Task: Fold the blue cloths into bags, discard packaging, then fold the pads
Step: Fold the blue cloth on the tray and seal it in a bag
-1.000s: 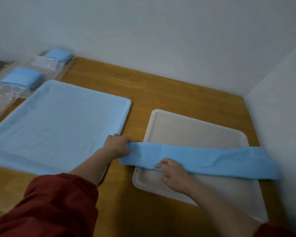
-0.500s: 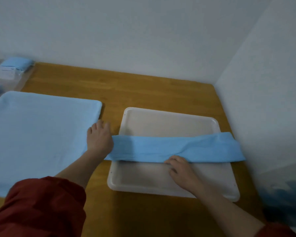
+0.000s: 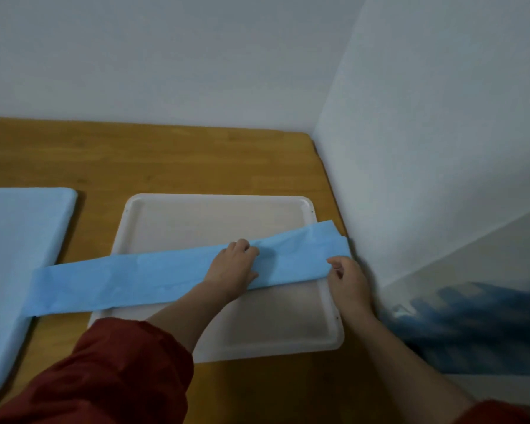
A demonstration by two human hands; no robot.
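A blue cloth [image 3: 129, 280], folded into a long narrow strip, lies across a white tray [image 3: 214, 215], with its left end resting on the light blue pad [image 3: 16, 249]. My left hand [image 3: 233, 267] presses flat on the strip right of its middle, fingers together. My right hand [image 3: 348, 278] pinches the strip's near edge close to its right end, beside the wall. The cloth's right end reaches the tray's right rim.
The wooden table [image 3: 172, 160] meets white walls at the back and on the right. A blurred blue and white surface [image 3: 484, 325] lies low on the right. Red sleeves cover both forearms.
The view has swung right. My left hand has slid from the strip's left end to right of its middle. My right hand has moved along the near edge to the right end.
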